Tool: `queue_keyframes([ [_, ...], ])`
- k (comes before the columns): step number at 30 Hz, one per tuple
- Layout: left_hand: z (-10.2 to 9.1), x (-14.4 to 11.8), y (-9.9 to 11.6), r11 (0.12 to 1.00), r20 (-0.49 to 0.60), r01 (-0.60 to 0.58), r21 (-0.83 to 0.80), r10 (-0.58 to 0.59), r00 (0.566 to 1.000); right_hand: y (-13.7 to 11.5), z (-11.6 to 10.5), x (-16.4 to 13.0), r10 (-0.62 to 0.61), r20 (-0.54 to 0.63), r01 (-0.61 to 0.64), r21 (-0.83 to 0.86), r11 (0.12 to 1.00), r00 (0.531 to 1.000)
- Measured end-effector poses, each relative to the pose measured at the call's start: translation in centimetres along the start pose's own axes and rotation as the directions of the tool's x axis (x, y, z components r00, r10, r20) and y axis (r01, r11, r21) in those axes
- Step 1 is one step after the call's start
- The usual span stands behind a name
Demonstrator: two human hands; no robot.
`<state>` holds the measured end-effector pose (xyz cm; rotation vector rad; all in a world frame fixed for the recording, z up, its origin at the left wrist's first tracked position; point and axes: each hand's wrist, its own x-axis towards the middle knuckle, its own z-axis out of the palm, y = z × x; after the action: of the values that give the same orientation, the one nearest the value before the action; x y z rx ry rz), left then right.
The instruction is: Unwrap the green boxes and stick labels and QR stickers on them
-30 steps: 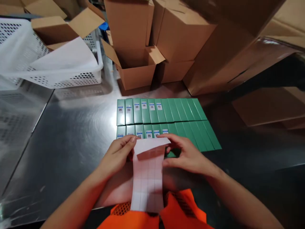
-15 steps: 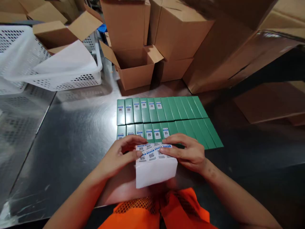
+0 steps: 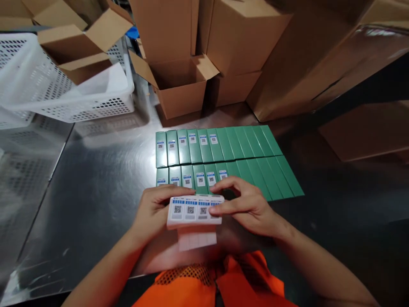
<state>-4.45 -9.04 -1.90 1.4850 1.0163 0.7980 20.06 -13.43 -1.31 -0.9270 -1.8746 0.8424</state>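
Observation:
Between my hands is a folded sheet of labels (image 3: pixel 191 211), white with blue bands and QR codes, its pale strip hanging below. My left hand (image 3: pixel 152 211) grips its left side, fingers along the top edge. At the right end my right hand (image 3: pixel 251 207) has its thumb on a label and its index finger behind the top edge. Just beyond stand two rows of narrow green boxes (image 3: pixel 255 143), packed side by side. Several at the left of each row carry a small QR label (image 3: pixel 203 139); the ones further right show plain green. My hands partly cover the near row.
An open cardboard carton (image 3: pixel 183 100) stands behind the green boxes, with taller cartons (image 3: pixel 236 47) around it. At the left back is a white perforated basket (image 3: pixel 99 111) holding an open carton and white paper. Everything rests on a shiny metal table (image 3: pixel 96 170).
The label sheet has tilted up and shifted left, so one row of labels now faces me. My left hand moved slightly left and my right thumb slid to the sheet's right end.

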Motion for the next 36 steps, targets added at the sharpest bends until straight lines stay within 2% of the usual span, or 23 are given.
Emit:
queue_keyframes([
  [2, 0.0, 0.1, 0.0, 0.988, -0.010, 0.108, -0.109, -0.109, 0.994, -0.1, 0.1, -0.1, 0.046, 0.026, -0.047, 0.028, 0.999, 0.999],
  [4, 0.0, 0.0, -0.3, 0.942, 0.050, 0.202, -0.267, -0.196, 0.979, -0.1, 0.4, -0.3, 0.090, -0.038, -0.088, 0.052, 0.995, 0.995],
  [7, 0.1, -0.2, -0.7, 0.871, 0.180, 0.243, -0.427, -0.181, 0.967, 0.2, 1.3, -0.7, 0.220, -0.198, -0.211, 0.066, 0.975, 0.955],
  [8, 0.2, -0.4, -0.8, 0.880, 0.189, 0.242, -0.409, -0.178, 0.966, 0.3, 1.6, -0.8, 0.292, -0.239, -0.273, 0.110, 0.956, 0.926],
  [10, 0.5, -0.6, -1.0, 0.932, 0.129, 0.238, -0.273, -0.210, 0.969, 0.5, 2.0, -1.2, 0.442, -0.256, -0.384, 0.247, 0.890, 0.859],
  [12, 0.8, -0.8, -1.1, 0.965, 0.045, 0.233, -0.116, -0.230, 0.972, 0.6, 2.2, -1.6, 0.553, -0.201, -0.472, 0.339, 0.814, 0.809],
  [13, 1.0, -0.8, -1.2, 0.972, 0.016, 0.226, -0.064, -0.225, 0.974, 0.5, 2.2, -1.7, 0.575, -0.171, -0.501, 0.338, 0.797, 0.800],
  [14, 1.1, -0.9, -1.2, 0.976, 0.004, 0.218, -0.029, -0.218, 0.976, 0.4, 2.1, -1.8, 0.578, -0.153, -0.515, 0.313, 0.798, 0.801],
  [16, 1.4, -1.0, -1.2, 0.974, -0.002, 0.225, 0.007, -0.225, 0.974, 0.1, 1.5, -2.0, 0.517, -0.165, -0.474, 0.242, 0.847, 0.840],
  [18, 1.6, -1.1, -1.1, 0.968, 0.008, 0.251, 0.028, -0.251, 0.968, -0.3, 0.5, -2.0, 0.414, -0.232, -0.375, 0.196, 0.906, 0.880],
  [19, 1.7, -1.2, -1.0, 0.964, 0.018, 0.261, 0.042, -0.262, 0.965, -0.4, -0.3, -2.0, 0.375, -0.282, -0.331, 0.192, 0.924, 0.883],
  [20, 1.9, -1.2, -0.9, 0.963, 0.033, 0.264, 0.060, -0.266, 0.963, -0.4, -1.1, -2.0, 0.359, -0.342, -0.307, 0.197, 0.931, 0.868],
  [22, 2.0, -1.4, -0.8, 0.965, 0.076, 0.243, 0.101, -0.251, 0.965, 0.0, -2.9, -1.8, 0.404, -0.431, -0.340, 0.220, 0.914, 0.807],
  [24, 2.1, -1.5, -0.7, 0.966, 0.114, 0.212, 0.145, -0.230, 0.967, 0.9, -4.6, -1.5, 0.525, -0.392, -0.466, 0.242, 0.851, 0.755],
  [27, 2.3, -1.5, -0.9, 0.961, 0.142, 0.184, 0.204, -0.215, 0.966, 2.8, -5.9, -1.0, 0.711, -0.159, -0.666, 0.261, 0.699, 0.685],
  [29, 2.3, -1.4, -1.0, 0.957, 0.141, 0.189, 0.221, -0.223, 0.965, 3.8, -6.1, -0.6, 0.767, -0.054, -0.725, 0.289, 0.625, 0.640],
  [36, 2.3, -1.3, -0.8, 0.953, 0.163, 0.226, 0.202, -0.260, 0.952, 4.9, -5.8, 0.4, 0.821, 0.000, -0.789, 0.277, 0.549, 0.571],
])
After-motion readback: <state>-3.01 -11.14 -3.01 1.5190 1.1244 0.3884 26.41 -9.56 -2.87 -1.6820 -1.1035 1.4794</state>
